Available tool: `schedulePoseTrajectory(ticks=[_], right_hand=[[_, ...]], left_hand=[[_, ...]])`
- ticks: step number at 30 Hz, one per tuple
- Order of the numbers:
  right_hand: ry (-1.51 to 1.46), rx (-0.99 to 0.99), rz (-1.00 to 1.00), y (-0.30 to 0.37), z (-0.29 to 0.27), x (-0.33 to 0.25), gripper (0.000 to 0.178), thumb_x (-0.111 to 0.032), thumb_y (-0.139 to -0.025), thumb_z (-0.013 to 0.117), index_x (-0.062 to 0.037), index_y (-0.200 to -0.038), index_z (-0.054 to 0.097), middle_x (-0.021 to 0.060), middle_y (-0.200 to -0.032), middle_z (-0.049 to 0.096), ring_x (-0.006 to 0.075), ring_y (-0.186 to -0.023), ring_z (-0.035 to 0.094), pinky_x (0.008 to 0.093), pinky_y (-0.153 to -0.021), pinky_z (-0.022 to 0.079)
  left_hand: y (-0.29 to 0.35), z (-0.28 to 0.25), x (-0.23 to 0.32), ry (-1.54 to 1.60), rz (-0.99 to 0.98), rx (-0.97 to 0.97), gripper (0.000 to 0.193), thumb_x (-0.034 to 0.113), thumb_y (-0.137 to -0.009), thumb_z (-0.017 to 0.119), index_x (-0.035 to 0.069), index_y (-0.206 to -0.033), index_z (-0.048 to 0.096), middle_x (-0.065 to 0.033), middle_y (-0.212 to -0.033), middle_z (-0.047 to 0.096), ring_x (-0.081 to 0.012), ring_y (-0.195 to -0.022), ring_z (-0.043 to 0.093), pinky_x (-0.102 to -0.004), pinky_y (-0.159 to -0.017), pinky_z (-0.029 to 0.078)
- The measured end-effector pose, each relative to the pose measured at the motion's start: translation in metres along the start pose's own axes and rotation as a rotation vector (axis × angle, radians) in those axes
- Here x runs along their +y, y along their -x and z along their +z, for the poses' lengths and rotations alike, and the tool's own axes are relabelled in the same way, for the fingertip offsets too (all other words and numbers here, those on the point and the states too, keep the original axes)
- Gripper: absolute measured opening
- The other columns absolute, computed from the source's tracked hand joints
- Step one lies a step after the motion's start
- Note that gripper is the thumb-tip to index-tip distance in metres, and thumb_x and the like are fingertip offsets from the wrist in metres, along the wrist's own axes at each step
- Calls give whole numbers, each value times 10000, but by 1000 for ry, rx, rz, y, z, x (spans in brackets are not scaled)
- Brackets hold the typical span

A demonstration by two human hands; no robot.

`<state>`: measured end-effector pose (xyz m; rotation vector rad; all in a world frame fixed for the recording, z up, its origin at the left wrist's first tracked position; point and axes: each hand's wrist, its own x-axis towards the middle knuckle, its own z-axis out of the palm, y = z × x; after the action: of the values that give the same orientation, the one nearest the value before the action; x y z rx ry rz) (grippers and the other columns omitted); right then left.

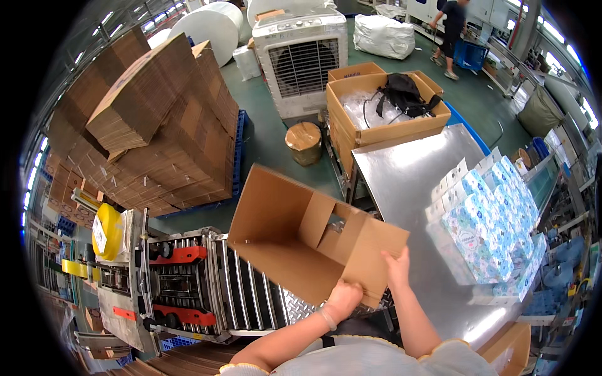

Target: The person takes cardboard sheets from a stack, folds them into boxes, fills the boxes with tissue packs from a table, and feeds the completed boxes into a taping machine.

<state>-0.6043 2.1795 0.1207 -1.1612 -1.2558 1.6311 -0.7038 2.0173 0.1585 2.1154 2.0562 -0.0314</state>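
Note:
An opened brown cardboard box [295,232] hangs tilted above the roller conveyor [232,282], its open side turned up and to the right with inner flaps showing. My left hand [342,297] grips its lower edge near the corner. My right hand [396,266] holds the outer flap at the right. Wrapped packs of blue-and-white tissue rolls [492,219] are stacked on the steel table [407,175] to the right of the box.
A tall stack of flat cartons [150,119] stands at the left on a blue pallet. Behind it are an air cooler [301,59], an open carton holding a black bag [404,94], and a tape roll [303,143]. A person [451,31] walks far back.

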Motion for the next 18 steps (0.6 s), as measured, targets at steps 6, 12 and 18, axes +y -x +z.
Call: schedulePoseTrajectory(ticks=[6, 12, 18], right_hand=[[-51, -62, 118, -88, 5, -11, 443, 26, -852, 747, -11, -1236, 531, 141, -1137, 687, 238, -1040, 667, 388, -920, 542], [433, -58, 19, -128, -26, 7, 567, -64, -822, 815, -51, -1312, 531, 123, -1173, 696, 223, -1079, 674, 377, -926, 558], [407, 283, -103, -92, -38, -15, 811, -84, -781, 823, -78, -1492, 433, 172, -1285, 675, 321, -1212, 643, 396, -1036, 499]], left_hand=[[39, -157, -119, 108, -180, 716, 421, 294, -718, 777, 42, -1036, 665, -187, -1253, 580, -410, -1247, 494, -594, -1110, 325], [56, -50, -376, 1238, -616, 696, 887, 201, -759, 833, -98, -1470, 394, -179, -1202, 685, -235, -1005, 683, -375, -877, 549], [25, -106, -288, 647, -434, 478, 388, -41, -766, 521, -70, -1124, 670, -235, -924, 723, -299, -911, 734, -357, -808, 539]])
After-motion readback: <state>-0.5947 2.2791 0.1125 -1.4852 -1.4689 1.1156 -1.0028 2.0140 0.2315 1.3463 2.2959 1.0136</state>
